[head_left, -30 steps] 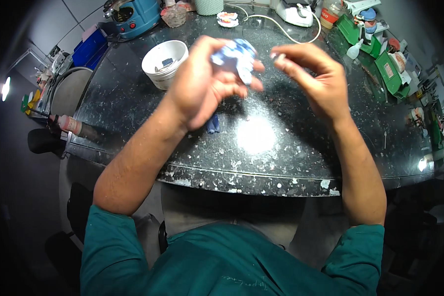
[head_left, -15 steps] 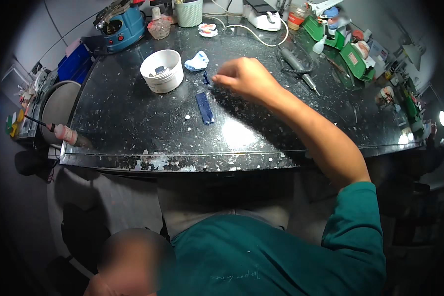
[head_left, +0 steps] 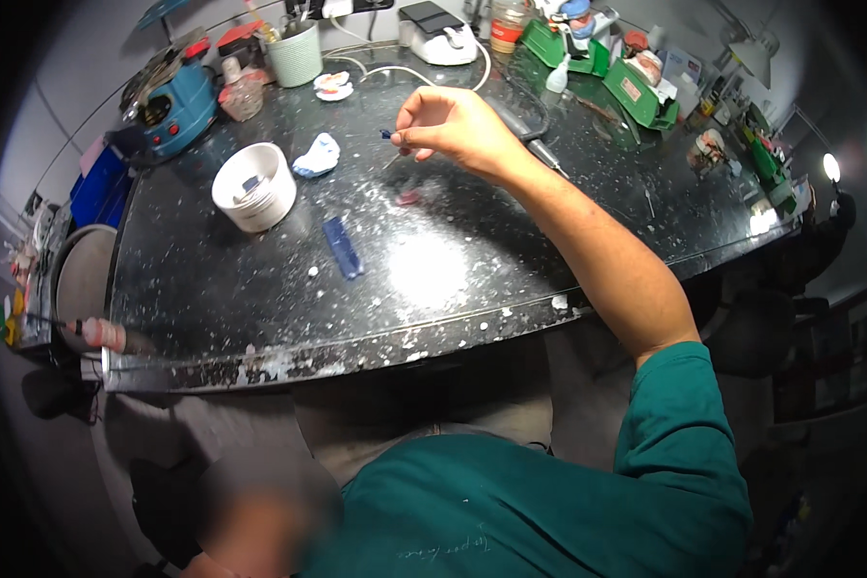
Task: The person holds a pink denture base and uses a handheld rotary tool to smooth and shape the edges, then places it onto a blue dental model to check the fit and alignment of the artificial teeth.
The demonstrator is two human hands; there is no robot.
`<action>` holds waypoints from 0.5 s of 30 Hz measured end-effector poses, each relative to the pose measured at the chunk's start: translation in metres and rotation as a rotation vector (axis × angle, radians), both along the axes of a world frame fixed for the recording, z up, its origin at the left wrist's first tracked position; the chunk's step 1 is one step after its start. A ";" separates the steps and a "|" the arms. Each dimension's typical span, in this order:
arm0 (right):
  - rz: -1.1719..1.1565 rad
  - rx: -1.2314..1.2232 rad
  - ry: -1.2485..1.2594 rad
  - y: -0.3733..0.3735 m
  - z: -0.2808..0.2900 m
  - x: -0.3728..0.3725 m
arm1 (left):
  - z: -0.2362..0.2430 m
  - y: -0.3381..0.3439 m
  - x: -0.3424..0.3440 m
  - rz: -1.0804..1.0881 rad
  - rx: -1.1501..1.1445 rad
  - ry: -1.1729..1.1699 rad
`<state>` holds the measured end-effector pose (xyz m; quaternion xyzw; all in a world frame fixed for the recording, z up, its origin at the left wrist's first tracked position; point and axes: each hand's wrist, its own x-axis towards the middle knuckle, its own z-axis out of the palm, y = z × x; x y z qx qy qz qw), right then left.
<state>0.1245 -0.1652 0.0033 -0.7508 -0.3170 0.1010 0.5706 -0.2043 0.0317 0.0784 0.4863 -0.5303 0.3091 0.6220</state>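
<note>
Over the far middle of the bench, my right hand (head_left: 443, 125) is closed in a pinch, with a small dark blue piece (head_left: 386, 135) at its fingertips. A flat strip of the same dark blue, perhaps wax (head_left: 343, 249), lies nearer to me. Left of the hand sits a light blue and white dental mould or cast (head_left: 318, 155). Beside it stands a round white tub (head_left: 265, 204) with a dark bit inside. Below the hand a small pink thing (head_left: 409, 197) shows, blurred. I cannot make out my left hand.
The black bench top (head_left: 260, 318) is scuffed and specked. A handpiece (head_left: 547, 156) lies behind my wrist. Toward the back stand a blue machine (head_left: 175, 111), a pale green pot (head_left: 296, 58), a white device (head_left: 438, 43) and green trays (head_left: 639, 96). A pink-labelled bottle (head_left: 103, 334) is at the left edge.
My right hand has lifted off the bench with the small dark blue piece in its fingers. The whole view has shifted and turned, so the bench things appear further left.
</note>
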 end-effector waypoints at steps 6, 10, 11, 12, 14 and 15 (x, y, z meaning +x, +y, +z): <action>0.030 0.233 0.109 -0.035 -0.019 0.016 | -0.019 -0.025 0.112 -0.448 -0.467 0.954; 0.072 0.348 0.203 -0.029 -0.010 -0.001 | -0.059 -0.002 0.222 -0.470 -0.347 1.365; 0.062 0.371 0.222 -0.028 -0.008 -0.002 | -0.067 -0.007 0.237 -0.434 -0.396 1.430; 0.075 0.379 0.213 -0.027 -0.007 -0.001 | -0.076 -0.006 0.248 -0.402 -0.353 1.427; 0.121 0.403 0.253 -0.025 -0.005 -0.004 | -0.100 -0.003 0.263 -0.415 -0.311 1.448; 0.159 0.425 0.288 -0.025 -0.007 -0.004 | -0.109 -0.003 0.266 -0.450 -0.318 1.469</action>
